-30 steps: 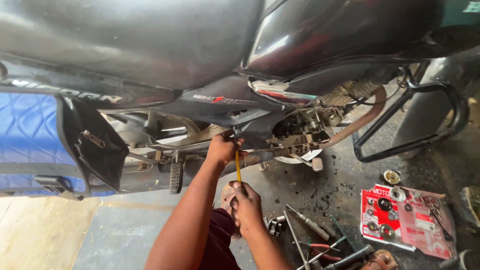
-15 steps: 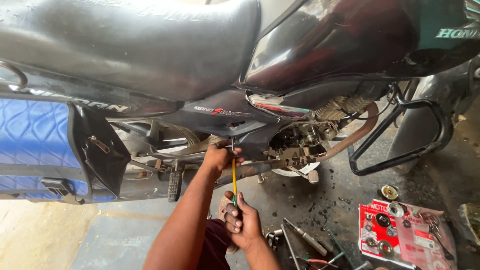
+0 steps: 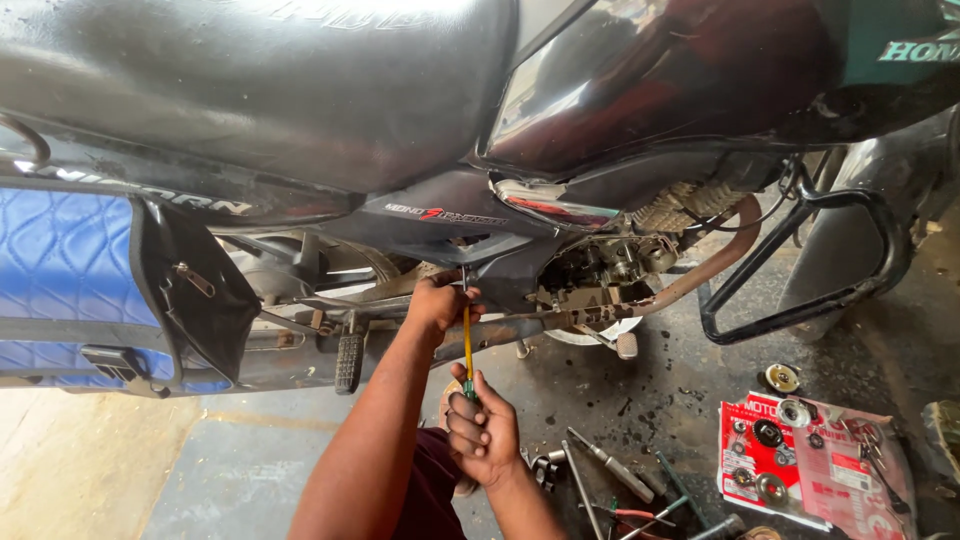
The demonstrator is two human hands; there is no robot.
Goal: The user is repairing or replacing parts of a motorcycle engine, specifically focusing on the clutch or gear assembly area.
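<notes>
The right hand [image 3: 484,432] gripped a yellow-shafted screwdriver [image 3: 467,345]; the left hand [image 3: 438,302] steadied its tip under the motorcycle's side panel [image 3: 440,215], fingers curled.

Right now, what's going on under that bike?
A person is working at the side of a motorcycle. The right hand grips the handle of a yellow screwdriver, its tip up under the dark side panel. The left hand is up by the tip. Loose tools and a red parts packet lie on the floor.

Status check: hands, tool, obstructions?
Right hand grips screwdriver handle, shaft upright. Left hand steadies tip under motorcycle side panel. Nothing blocking.
</notes>
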